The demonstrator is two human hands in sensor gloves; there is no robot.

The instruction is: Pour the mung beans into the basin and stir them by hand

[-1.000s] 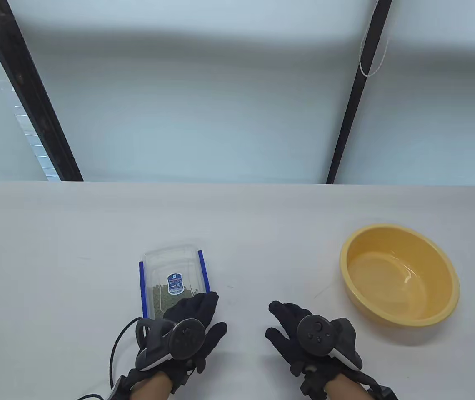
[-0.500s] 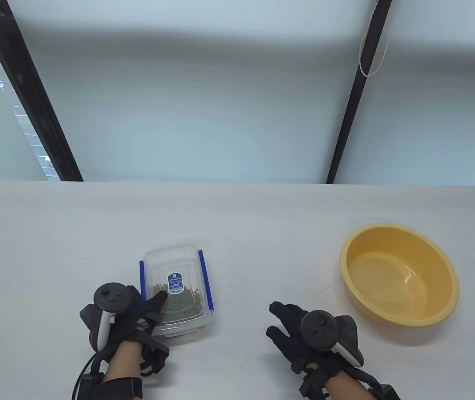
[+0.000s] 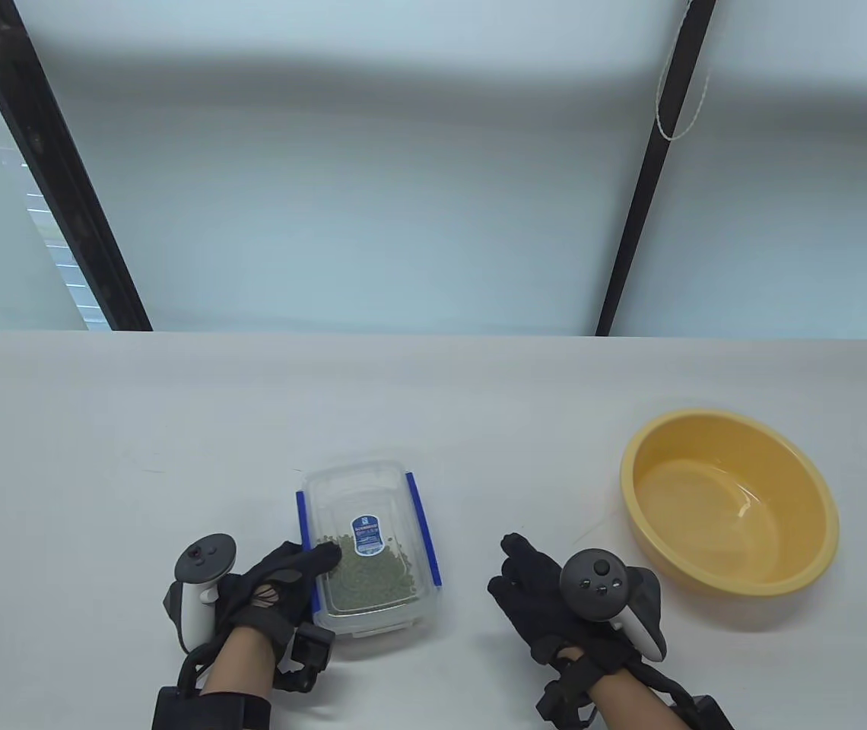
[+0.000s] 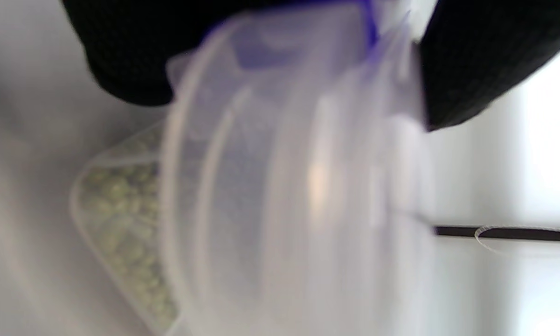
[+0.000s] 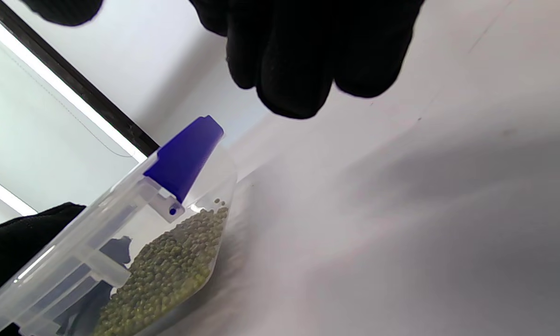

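A clear lidded box with blue side clips lies near the table's front edge. Green mung beans are heaped at its near end. My left hand grips the box's left side, thumb on the lid, the other fingers hidden beneath. The left wrist view shows the box blurred between my black fingers. My right hand hovers open to the right of the box, apart from it. In the right wrist view the box sits tilted with beans inside. The yellow basin stands at right.
The grey table spreads to the left and behind the box. Its far edge meets a pale wall with two dark slanted bars. A cable runs from my left wrist at the bottom edge.
My left hand moved from the box's near end to its left side and took hold there. The box slid right and a little nearer. My right hand barely shifted.
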